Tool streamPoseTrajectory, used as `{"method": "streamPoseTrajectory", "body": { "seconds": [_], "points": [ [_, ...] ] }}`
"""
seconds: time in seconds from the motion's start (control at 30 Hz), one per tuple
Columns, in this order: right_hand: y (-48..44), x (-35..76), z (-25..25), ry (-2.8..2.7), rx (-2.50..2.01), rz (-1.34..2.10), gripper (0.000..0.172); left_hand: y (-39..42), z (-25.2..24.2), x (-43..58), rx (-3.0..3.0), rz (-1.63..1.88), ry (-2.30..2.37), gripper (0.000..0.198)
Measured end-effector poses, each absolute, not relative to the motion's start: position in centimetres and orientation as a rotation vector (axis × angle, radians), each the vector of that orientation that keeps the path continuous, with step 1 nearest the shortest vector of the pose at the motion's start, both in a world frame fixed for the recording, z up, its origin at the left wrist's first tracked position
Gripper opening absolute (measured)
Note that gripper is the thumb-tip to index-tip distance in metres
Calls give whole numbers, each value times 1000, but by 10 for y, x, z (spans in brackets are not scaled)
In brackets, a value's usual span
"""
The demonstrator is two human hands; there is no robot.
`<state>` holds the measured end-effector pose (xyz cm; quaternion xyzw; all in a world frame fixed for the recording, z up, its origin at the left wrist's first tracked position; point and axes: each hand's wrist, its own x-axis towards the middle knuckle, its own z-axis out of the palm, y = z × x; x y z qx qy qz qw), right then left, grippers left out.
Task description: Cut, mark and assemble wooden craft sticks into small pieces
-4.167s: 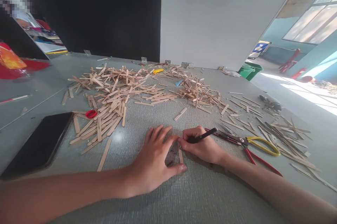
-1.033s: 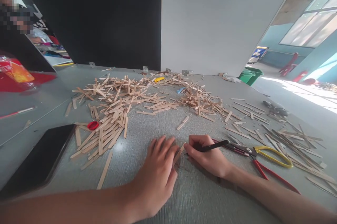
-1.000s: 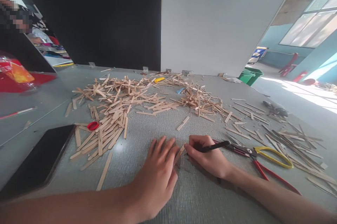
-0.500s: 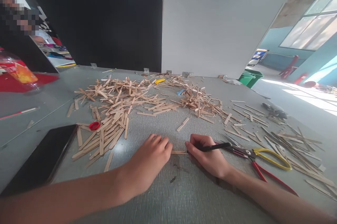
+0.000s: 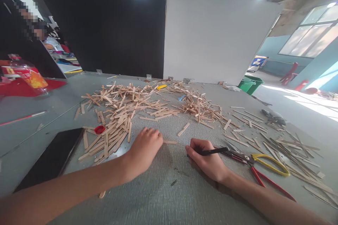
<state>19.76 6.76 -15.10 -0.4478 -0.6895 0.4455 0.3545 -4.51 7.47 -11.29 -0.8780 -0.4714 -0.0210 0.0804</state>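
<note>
My left hand (image 5: 146, 149) is closed on one end of a wooden craft stick (image 5: 169, 142), whose other end points right over the grey table. Its fingertips are partly hidden under the hand. My right hand (image 5: 204, 156) rests on the table, fingers wrapped round a black pen (image 5: 216, 150) with its tip down near the thumb. A gap separates the stick from the pen. Pliers (image 5: 253, 160) with one yellow and one red handle lie just right of my right hand. A single loose craft stick (image 5: 183, 129) lies ahead, between both hands.
Heaps of craft sticks (image 5: 118, 123) spread across the table. At the left are a phone (image 5: 50, 160), a red bottle cap (image 5: 99, 129) and a drink bottle (image 5: 29, 75). Thin wooden strips (image 5: 293, 158) lie right. A black and white partition (image 5: 200, 35) stands behind; a person is beyond it.
My left hand has moved left and away from me with the craft stick, drawing it off from the pen. My right hand stays nearly in place. The camera view has tilted up slightly.
</note>
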Motion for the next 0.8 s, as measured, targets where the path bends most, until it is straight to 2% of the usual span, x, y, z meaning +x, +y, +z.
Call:
{"method": "streamPoseTrajectory", "body": {
  "seconds": [0.07, 0.23, 0.43, 0.7, 0.8],
  "points": [
    [67, 198, -150, -1790, -1152, 1153, 42, 93, -114, -58, -2530, -98, -1522, 29],
    [68, 199, -149, -1813, -1136, 1136, 40, 139, -119, -86, -2556, -141, -1578, 50],
    [70, 198, -151, -1825, -1130, 1118, 38, 147, -116, -84, -2605, -62, -1506, 35],
    [70, 200, -151, -1846, -1144, 1063, 35, 141, -111, -83, -2556, -69, -1503, 28],
    [70, 200, -148, -1853, -1152, 1057, 33, 139, -109, -82, -2561, -127, -1508, 31]
  ]
}}
